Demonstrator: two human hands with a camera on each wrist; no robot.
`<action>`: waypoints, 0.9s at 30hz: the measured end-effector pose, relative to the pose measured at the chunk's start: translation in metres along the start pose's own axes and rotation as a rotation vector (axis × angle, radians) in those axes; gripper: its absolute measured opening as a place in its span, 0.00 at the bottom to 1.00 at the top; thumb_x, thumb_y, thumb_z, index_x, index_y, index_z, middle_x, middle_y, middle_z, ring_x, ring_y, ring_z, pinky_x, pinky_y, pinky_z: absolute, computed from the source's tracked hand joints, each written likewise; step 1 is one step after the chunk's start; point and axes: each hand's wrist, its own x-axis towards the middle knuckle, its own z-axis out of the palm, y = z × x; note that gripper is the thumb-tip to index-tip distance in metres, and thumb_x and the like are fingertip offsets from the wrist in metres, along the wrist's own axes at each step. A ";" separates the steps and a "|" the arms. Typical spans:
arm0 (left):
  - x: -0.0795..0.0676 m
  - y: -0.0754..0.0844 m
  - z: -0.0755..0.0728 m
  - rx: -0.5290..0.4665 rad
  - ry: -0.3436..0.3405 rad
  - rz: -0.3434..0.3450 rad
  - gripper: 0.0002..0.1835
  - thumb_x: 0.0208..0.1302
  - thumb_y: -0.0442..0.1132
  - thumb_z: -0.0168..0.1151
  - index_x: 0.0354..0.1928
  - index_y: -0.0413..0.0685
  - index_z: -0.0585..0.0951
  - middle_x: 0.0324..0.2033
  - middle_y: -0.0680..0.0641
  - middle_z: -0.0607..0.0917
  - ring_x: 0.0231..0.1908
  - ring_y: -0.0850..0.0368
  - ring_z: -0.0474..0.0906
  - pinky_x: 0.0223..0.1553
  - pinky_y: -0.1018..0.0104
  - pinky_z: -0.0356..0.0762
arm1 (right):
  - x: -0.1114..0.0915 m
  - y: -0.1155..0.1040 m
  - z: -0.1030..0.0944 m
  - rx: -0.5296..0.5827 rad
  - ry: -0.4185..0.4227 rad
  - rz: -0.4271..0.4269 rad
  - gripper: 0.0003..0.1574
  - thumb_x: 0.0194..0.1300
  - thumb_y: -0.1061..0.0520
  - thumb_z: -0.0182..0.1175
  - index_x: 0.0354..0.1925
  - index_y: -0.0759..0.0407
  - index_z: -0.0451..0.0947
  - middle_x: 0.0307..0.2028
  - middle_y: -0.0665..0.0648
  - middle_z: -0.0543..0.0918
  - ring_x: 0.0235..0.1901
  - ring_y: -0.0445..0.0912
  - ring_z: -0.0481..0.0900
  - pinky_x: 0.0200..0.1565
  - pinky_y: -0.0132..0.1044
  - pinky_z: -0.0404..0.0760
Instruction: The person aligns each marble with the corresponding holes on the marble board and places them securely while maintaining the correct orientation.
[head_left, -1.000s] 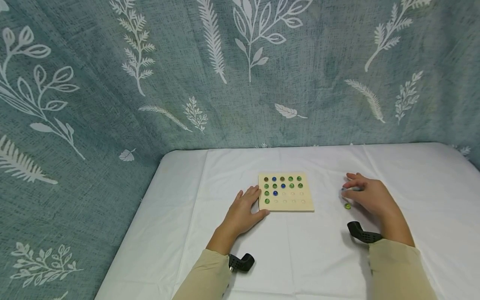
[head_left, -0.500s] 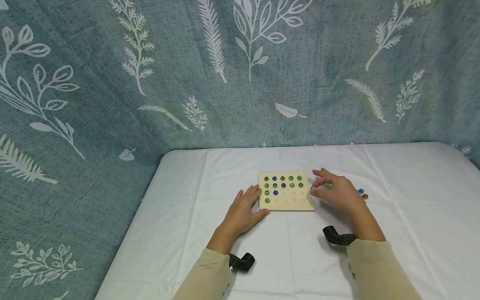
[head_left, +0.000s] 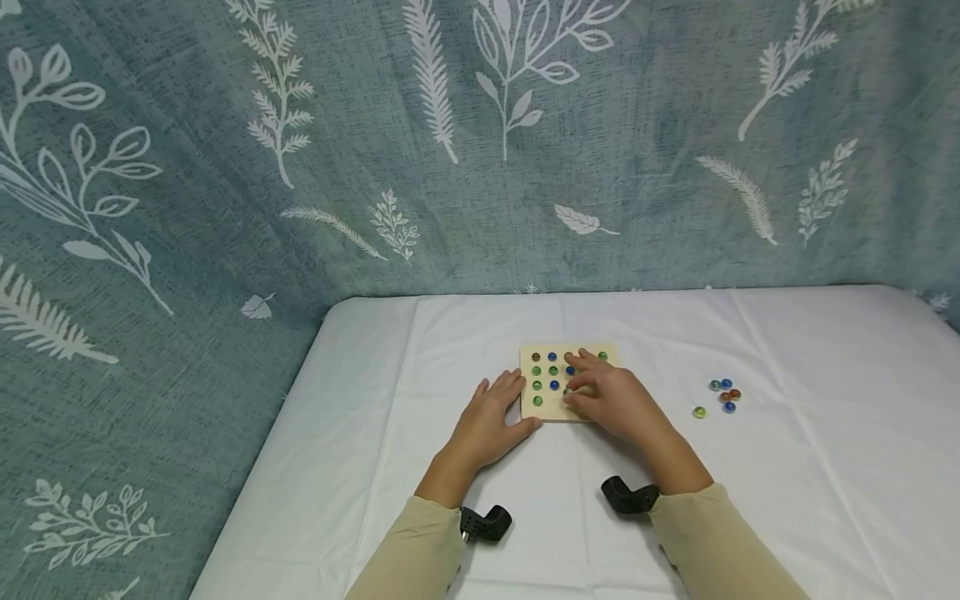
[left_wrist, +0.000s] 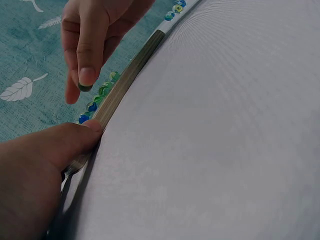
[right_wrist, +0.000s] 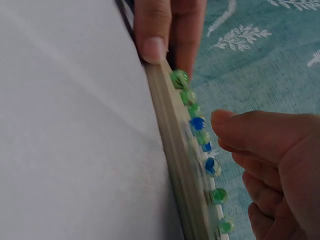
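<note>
A pale wooden board (head_left: 546,413) lies on the white cloth, with glass marbles seated in rows of dimples. My left hand (head_left: 486,423) rests against its near left corner, fingers fairly straight along the left side and thumb on the front edge. Over the board, my right hand (head_left: 617,402) pinches a green marble (left_wrist: 85,88) between thumb and fingertips, close above the third row. Beside it sits a blue marble (head_left: 554,385). The right hand covers much of the board's right half in the head view.
Several loose marbles lie on the cloth right of the board, among them a yellow-green marble (head_left: 699,412) and a brown marble (head_left: 735,394). A leaf-patterned curtain (head_left: 480,250) hangs behind the table (head_left: 375,500). Each wrist wears a black camera mount (head_left: 486,523).
From the loose marbles at the right, my right hand has moved left with a marble and is now over the board. The left hand stays at the board's corner.
</note>
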 end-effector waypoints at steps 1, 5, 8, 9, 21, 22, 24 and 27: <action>0.000 0.000 0.000 0.004 0.001 0.004 0.40 0.60 0.62 0.58 0.70 0.54 0.62 0.70 0.56 0.61 0.71 0.62 0.51 0.74 0.58 0.44 | 0.000 -0.001 0.002 -0.005 -0.002 -0.010 0.12 0.60 0.51 0.64 0.39 0.57 0.85 0.66 0.54 0.68 0.70 0.53 0.56 0.67 0.56 0.60; 0.000 -0.001 0.000 0.007 0.014 0.024 0.40 0.60 0.62 0.58 0.70 0.52 0.62 0.70 0.54 0.62 0.71 0.61 0.52 0.74 0.57 0.45 | 0.001 -0.005 0.007 -0.029 -0.010 -0.036 0.14 0.60 0.52 0.64 0.40 0.59 0.85 0.66 0.57 0.67 0.70 0.55 0.56 0.67 0.58 0.60; -0.001 -0.001 0.000 0.004 0.023 0.032 0.40 0.60 0.62 0.58 0.70 0.51 0.63 0.69 0.53 0.63 0.71 0.60 0.53 0.73 0.56 0.46 | 0.002 -0.007 0.011 -0.050 -0.009 -0.049 0.14 0.59 0.52 0.65 0.40 0.59 0.85 0.66 0.58 0.67 0.70 0.56 0.56 0.67 0.59 0.60; -0.001 -0.001 0.000 0.003 0.025 0.033 0.40 0.60 0.62 0.58 0.70 0.51 0.63 0.69 0.53 0.63 0.71 0.60 0.53 0.73 0.56 0.46 | 0.002 -0.007 0.012 -0.058 -0.007 -0.056 0.14 0.59 0.52 0.65 0.40 0.60 0.85 0.66 0.58 0.67 0.70 0.56 0.56 0.66 0.59 0.60; -0.001 0.000 0.000 0.003 0.016 0.007 0.40 0.60 0.61 0.58 0.70 0.52 0.62 0.69 0.54 0.62 0.71 0.61 0.52 0.74 0.57 0.45 | 0.001 -0.007 0.018 -0.106 0.014 -0.097 0.14 0.58 0.53 0.66 0.41 0.59 0.84 0.66 0.59 0.67 0.70 0.56 0.56 0.65 0.59 0.62; -0.001 0.000 0.000 0.003 0.013 0.003 0.40 0.60 0.61 0.59 0.70 0.53 0.62 0.69 0.54 0.62 0.71 0.61 0.52 0.74 0.58 0.45 | 0.001 -0.007 0.018 -0.106 0.015 -0.099 0.14 0.58 0.53 0.66 0.41 0.59 0.84 0.66 0.59 0.67 0.69 0.56 0.56 0.65 0.59 0.62; -0.001 0.001 0.000 -0.002 0.013 0.002 0.40 0.60 0.61 0.59 0.70 0.53 0.62 0.69 0.54 0.62 0.71 0.61 0.52 0.74 0.58 0.45 | 0.000 -0.007 0.018 -0.104 0.020 -0.104 0.14 0.57 0.54 0.66 0.41 0.60 0.84 0.66 0.59 0.68 0.69 0.56 0.57 0.65 0.59 0.63; -0.001 0.001 -0.001 -0.004 0.017 0.004 0.40 0.59 0.60 0.59 0.70 0.52 0.63 0.69 0.54 0.63 0.71 0.61 0.53 0.74 0.57 0.46 | 0.000 -0.007 0.018 -0.104 0.022 -0.106 0.14 0.57 0.54 0.66 0.41 0.60 0.84 0.66 0.60 0.68 0.69 0.56 0.57 0.65 0.59 0.63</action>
